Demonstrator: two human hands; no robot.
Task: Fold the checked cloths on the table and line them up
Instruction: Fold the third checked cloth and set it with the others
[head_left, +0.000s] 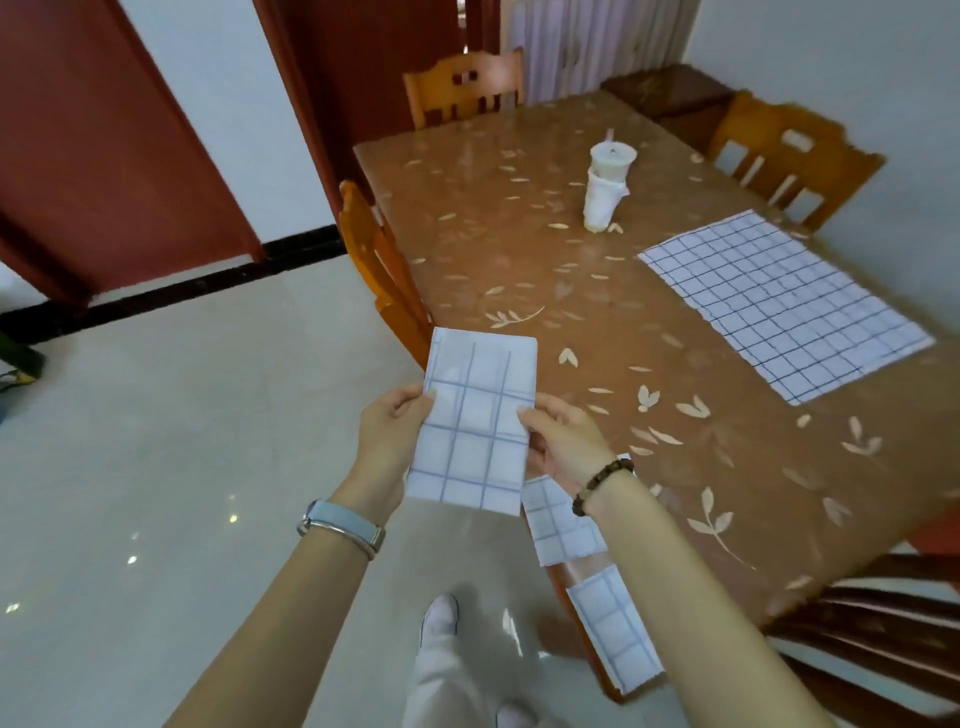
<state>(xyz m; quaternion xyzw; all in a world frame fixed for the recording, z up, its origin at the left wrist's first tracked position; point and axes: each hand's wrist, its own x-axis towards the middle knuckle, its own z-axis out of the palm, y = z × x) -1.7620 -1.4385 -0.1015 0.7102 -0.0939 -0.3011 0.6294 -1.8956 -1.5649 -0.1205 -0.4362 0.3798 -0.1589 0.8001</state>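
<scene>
The brown leaf-patterned table (597, 291) carries one flat white blue-checked cloth (779, 304) by its right edge, not yet folded. A folded checked cloth (478, 415) is held in the air just off the left edge; the left hand (387, 436) and right hand (569, 447) each pinch one side. Two folded cloths (558, 519) (613, 634) lie along the near left edge. The step in hand looks like placing: the next move is to lay it in line with them.

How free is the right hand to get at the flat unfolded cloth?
Probably not yet: the right hand and left hand both pinch the folded cloth. Once it lets go, the way across the table to the flat cloth looks free; the cup stands well aside.
</scene>
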